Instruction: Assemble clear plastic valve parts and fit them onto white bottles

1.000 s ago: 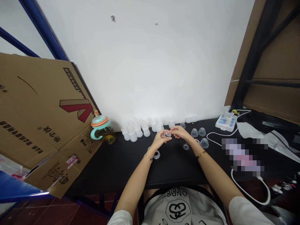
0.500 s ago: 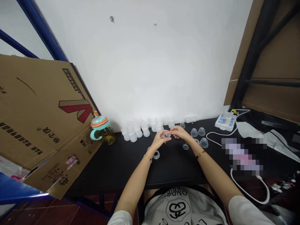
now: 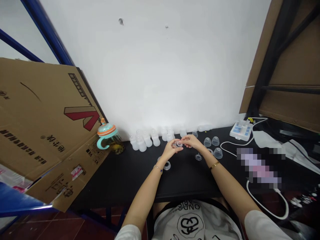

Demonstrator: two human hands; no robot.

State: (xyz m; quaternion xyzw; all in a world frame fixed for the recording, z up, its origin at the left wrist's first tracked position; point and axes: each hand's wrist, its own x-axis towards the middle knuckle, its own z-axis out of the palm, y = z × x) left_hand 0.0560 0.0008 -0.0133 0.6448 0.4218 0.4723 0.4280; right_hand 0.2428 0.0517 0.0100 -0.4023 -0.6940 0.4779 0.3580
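Note:
Above the black table, my left hand [image 3: 171, 150] is closed around a translucent bottle ring [image 3: 178, 144], thumb and fingers on its rim. My right hand [image 3: 191, 141] pinches at the ring's right edge; whether a small nipple sits inside cannot be made out. Under my left wrist lies another translucent ring [image 3: 167, 165]. A clear silicone nipple [image 3: 198, 157] rests by my right wrist. Several clear dome caps [image 3: 207, 142] stand to the right of my right hand. Behind and left of my hands is a group of milky white baby bottles [image 3: 142, 145].
A teal and orange lidded jug [image 3: 107, 135] stands at the left beside a large cardboard box [image 3: 45, 126]. On the right are a white power strip [image 3: 241, 130], a white cable [image 3: 228, 143] and a blurred-out object [image 3: 258, 166]. A white wall [image 3: 165, 73] closes off the back.
The view has shifted very slightly. Both hands stay at the ring, with only a small movement of the fingers of my right hand.

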